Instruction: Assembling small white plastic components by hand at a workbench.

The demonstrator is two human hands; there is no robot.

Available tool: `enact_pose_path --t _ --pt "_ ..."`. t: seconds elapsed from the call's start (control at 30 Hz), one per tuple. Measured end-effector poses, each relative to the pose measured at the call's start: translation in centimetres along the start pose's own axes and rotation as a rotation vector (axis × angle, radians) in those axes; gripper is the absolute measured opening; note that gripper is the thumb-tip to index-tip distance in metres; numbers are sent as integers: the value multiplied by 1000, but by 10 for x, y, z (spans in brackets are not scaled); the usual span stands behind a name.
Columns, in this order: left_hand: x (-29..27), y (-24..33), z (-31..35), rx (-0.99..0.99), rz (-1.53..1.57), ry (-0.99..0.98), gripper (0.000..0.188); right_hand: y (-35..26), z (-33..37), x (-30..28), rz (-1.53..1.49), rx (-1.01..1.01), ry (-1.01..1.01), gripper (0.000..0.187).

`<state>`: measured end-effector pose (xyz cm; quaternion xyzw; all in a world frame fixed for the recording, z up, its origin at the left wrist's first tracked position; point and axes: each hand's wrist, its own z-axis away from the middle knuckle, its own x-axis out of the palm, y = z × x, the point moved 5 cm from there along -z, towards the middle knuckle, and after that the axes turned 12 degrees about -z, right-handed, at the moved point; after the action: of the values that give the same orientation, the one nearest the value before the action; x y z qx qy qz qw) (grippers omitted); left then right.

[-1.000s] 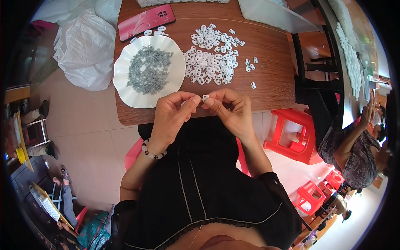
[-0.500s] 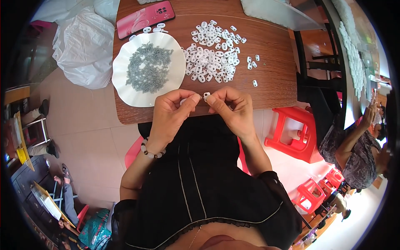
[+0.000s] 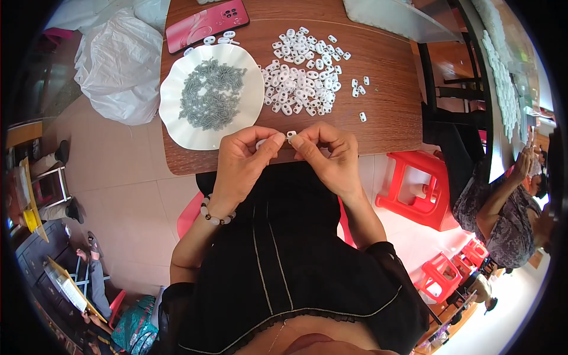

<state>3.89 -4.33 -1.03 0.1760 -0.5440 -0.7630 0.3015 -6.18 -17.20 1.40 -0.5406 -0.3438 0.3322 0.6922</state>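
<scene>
My right hand (image 3: 331,152) pinches a small white plastic cord-lock piece (image 3: 291,134) with a hole in it, between thumb and forefinger at the table's near edge. Close against it are the closed fingertips of my left hand (image 3: 247,155); whatever they pinch is too tiny to make out. A bit of another white piece (image 3: 260,144) shows among the left hand's curled fingers. Beyond my hands lies a heap of similar white pieces (image 3: 302,86). A white wavy-rimmed plate (image 3: 171,121) to the left holds many small grey spring-like coils (image 3: 212,94).
The brown wooden table (image 3: 378,139) carries a pink phone (image 3: 207,25) at the far left and several stray white pieces (image 3: 358,87) at right. A white plastic bag (image 3: 118,71) is left of the table. Red stools (image 3: 417,189) and a seated person (image 3: 503,219) are at right.
Both hands stay nearly in place, fingertips still together. The white piece in my right hand has shifted very slightly left. The heap and plate look unchanged.
</scene>
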Motion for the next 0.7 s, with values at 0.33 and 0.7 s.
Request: enact_pose_path --t 0.33,0.7 --pt "1 2 1 33 -44 32 15 1 0 0 105 -47 -25 10" --pt "3 -8 2 0 16 50 17 5 -2 2 2 4 -26 10"
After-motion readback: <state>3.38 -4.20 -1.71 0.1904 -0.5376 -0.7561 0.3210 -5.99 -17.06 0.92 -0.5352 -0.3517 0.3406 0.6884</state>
